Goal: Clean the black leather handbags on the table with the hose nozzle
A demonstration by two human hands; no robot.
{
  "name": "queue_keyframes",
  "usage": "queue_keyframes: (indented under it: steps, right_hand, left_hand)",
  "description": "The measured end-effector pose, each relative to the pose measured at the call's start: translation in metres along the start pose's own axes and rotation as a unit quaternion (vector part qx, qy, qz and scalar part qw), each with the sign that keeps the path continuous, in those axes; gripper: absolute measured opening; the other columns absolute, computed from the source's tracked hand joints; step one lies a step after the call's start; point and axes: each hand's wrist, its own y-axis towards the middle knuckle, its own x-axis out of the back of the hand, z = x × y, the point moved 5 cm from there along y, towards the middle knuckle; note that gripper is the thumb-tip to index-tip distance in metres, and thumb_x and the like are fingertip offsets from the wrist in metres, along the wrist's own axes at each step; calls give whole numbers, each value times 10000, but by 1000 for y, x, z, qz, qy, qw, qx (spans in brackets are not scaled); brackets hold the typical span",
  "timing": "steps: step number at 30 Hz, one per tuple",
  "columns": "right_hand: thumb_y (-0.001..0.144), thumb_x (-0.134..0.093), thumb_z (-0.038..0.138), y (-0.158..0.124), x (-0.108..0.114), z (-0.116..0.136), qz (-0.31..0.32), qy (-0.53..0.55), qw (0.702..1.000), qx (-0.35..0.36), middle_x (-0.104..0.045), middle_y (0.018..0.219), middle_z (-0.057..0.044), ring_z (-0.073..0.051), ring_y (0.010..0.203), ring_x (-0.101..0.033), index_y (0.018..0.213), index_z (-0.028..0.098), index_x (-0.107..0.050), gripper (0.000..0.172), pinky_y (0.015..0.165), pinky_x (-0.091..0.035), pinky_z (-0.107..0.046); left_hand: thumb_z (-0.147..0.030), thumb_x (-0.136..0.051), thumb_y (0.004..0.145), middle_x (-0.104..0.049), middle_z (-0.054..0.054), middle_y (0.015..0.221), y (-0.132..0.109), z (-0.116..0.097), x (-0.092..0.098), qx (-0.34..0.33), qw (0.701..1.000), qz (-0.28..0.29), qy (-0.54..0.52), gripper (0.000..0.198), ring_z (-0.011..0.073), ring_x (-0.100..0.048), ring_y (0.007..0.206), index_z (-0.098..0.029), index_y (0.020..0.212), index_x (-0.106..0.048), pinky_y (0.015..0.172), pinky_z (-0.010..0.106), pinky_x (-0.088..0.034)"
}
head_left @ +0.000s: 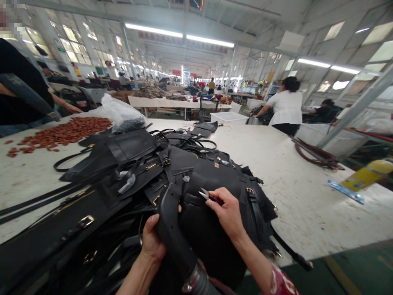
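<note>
My left hand (153,241) is closed about a black curved nozzle (173,221), its thumb on the left side and a fingertip showing on the right; the rest of the grip is hidden. A grey ribbed hose (201,282) joins the nozzle's lower end. My right hand (227,211) grips small thread snips (204,194), whose silver blades point left, slightly apart. Directly beneath the blades lies a black leather bag (211,176) with a flap and a gold clasp. Whether the blades touch the leather, I cannot tell.
A heap of black bags (123,147) with straps and gold buckles covers the white table (307,196). Reddish-brown pieces (70,131) lie far left beside a clear plastic bag (119,110). At right are brown straps (316,153) and a yellow bottle (368,174). Co-workers stand at both sides.
</note>
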Motion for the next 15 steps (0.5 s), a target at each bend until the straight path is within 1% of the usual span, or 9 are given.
queue_keyframes:
  steps: [2,4,7,9,12,15]
  right_hand:
    - [694,-620,127,1,-2,1,26,-38,999,12,-527,715,17,-130,668,-511,746,200,-626,90,618,-379,-231]
    - [702,-607,124,3,-5,3,44,-72,996,26,-531,734,13,-131,685,-519,746,206,-631,95,643,-380,-233]
    - [723,-591,140,5,-8,7,55,-112,991,40,-544,771,8,-132,714,-529,755,214,-630,91,670,-379,-232]
    - [719,-597,151,7,-9,9,69,-133,988,41,-553,785,8,-134,723,-534,761,222,-633,90,670,-377,-231]
    - [697,-611,151,10,-9,10,85,-143,985,36,-564,772,9,-135,714,-539,736,230,-641,93,661,-368,-234]
    - [664,-626,138,15,-9,10,83,-134,987,33,-561,717,15,-137,692,-537,662,227,-641,90,642,-358,-238]
  left_hand:
    - [-295,-602,535,-696,96,751,0,0,3,-4,1000,0,-3,268,227,-635,672,-101,693,-696,633,281,-521]
    - [-311,-604,527,-697,95,769,0,0,8,-5,1000,-11,-4,310,233,-635,678,-101,734,-696,646,294,-523]
    - [-337,-599,528,-691,114,829,0,1,14,-10,1000,-22,-1,381,258,-630,760,-89,801,-690,700,316,-514]
    - [-348,-594,533,-688,121,832,0,1,14,-15,1000,-12,2,396,261,-624,778,-80,809,-686,714,316,-509]
    - [-358,-590,536,-686,120,826,0,1,13,-19,1000,-5,3,410,252,-623,763,-75,819,-684,704,307,-509]
    - [-356,-597,527,-687,123,820,-1,1,11,-22,1000,-10,4,414,246,-622,766,-72,815,-687,705,296,-507]
